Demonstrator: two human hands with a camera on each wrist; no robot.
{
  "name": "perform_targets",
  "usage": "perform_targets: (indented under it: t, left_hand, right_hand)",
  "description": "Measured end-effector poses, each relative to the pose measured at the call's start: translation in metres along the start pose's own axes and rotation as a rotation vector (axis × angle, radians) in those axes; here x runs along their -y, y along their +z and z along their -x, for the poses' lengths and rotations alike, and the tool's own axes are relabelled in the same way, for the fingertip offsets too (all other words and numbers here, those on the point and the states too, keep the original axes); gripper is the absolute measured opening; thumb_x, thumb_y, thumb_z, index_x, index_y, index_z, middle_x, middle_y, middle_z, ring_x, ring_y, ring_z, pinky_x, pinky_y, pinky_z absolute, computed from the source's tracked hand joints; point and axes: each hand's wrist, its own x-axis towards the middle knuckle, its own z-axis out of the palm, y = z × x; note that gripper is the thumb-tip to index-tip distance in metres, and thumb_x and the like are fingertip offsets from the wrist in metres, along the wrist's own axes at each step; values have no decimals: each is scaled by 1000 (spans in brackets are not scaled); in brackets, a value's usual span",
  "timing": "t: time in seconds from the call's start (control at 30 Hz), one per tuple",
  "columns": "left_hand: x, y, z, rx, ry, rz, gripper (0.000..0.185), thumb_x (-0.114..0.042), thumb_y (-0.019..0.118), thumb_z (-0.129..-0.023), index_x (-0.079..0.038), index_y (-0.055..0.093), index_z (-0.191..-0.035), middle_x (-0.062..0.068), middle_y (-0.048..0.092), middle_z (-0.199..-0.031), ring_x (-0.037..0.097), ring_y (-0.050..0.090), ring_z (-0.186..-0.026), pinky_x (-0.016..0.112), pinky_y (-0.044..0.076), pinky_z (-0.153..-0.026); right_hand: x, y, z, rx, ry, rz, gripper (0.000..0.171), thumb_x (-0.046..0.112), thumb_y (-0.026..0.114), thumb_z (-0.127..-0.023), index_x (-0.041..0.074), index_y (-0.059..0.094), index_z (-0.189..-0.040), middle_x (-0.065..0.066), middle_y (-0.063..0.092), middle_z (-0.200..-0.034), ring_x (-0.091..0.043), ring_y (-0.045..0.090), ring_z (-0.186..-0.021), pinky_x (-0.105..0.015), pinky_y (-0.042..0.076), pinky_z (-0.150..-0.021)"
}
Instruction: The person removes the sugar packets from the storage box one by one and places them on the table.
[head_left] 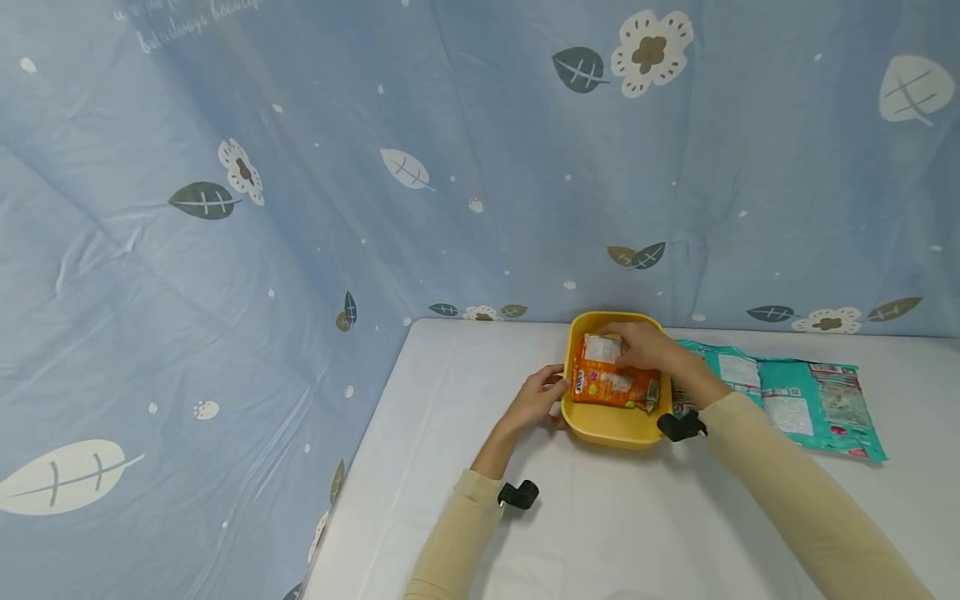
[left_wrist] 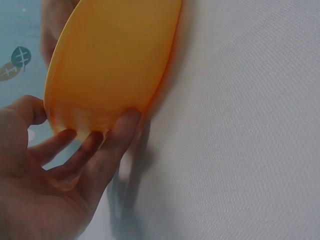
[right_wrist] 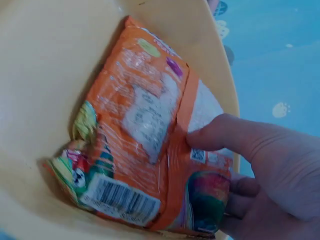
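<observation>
Yellow tub (head_left: 611, 423) sits on the white worktop (head_left: 600, 517), near its back edge by the blue leaf-print sheet (head_left: 225, 250). Orange snack packet (head_left: 615, 385) lies inside the tub, barcode side up. Right hand (head_left: 645, 343) is over the tub's far end, thumb pressed on top of the packet and fingers (right_wrist: 240, 187) curled under its edge, so it grips the packet. Left hand (head_left: 536, 398) rests against the tub's left outer wall, fingers (left_wrist: 117, 137) straight and spread, tips touching the wall, holding nothing. Teal packet (head_left: 787, 400) lies flat just right of the tub.
</observation>
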Motion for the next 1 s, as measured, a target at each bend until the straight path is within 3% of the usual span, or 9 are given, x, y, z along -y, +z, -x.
perform_targets:
  t: [0.07,0.17,0.27,0.33,0.4,0.57,0.87,1.0]
  left_hand:
    - [1,0,0,0,-2,6,47,-31,52,-102,-16,45,-146,10,55,-131,22,65,-105,41,64,-64]
    - [2,-1,-1,0,-1,18,46,-32,52,-102,-18,45,-145,10,55,-130,22,65,-106,41,64,-63]
    - [2,-1,-1,-2,-1,18,46,-32,52,-102,-18,45,-145,10,55,-131,22,65,-106,41,64,-63]
    - [2,0,-1,-5,-1,17,46,-31,51,-102,-17,45,-145,10,55,-131,23,65,-106,41,64,-63]
    - [1,0,0,-7,0,9,46,-31,51,-102,-16,45,-146,10,55,-130,22,65,-105,41,64,-63]
    - [-1,2,1,-5,6,-5,47,-31,50,-103,-15,44,-147,10,55,-129,20,66,-103,40,64,-63]
    - [2,1,-1,5,13,25,46,-31,51,-102,-17,45,-146,11,55,-129,20,66,-101,42,64,-63]
    - [3,1,-1,-6,17,27,46,-33,52,-101,-17,46,-145,11,56,-128,20,67,-99,42,64,-62]
  right_hand:
    - [0,-2,2,4,-20,0,54,7,73,-83,4,57,-135,-20,62,-128,-32,58,-101,-50,53,-93]
    - [-1,-5,4,12,-71,-13,53,6,72,-84,6,57,-135,-19,62,-125,-30,58,-97,-44,54,-88]
    - [-4,-8,6,52,-145,-68,56,2,70,-85,5,54,-138,-14,62,-91,-21,53,-74,-29,50,-65]
    - [-6,-10,7,97,-175,-115,57,-2,68,-86,5,52,-141,-5,50,-71,-14,46,-62,-22,42,-54]
    - [-8,-11,8,152,-183,-149,57,-3,65,-87,6,52,-142,1,38,-62,-11,40,-54,-19,36,-49]
    - [-11,-10,8,246,-174,-166,47,-2,61,-90,12,61,-135,5,39,-60,-9,41,-53,-18,37,-50]
    - [-8,-11,10,298,-173,-182,43,-1,61,-91,14,64,-131,2,41,-62,-9,42,-53,-18,38,-49]
    - [-4,-15,14,317,-182,-198,43,-3,58,-91,13,65,-130,-6,48,-62,-10,40,-50,-19,38,-48]
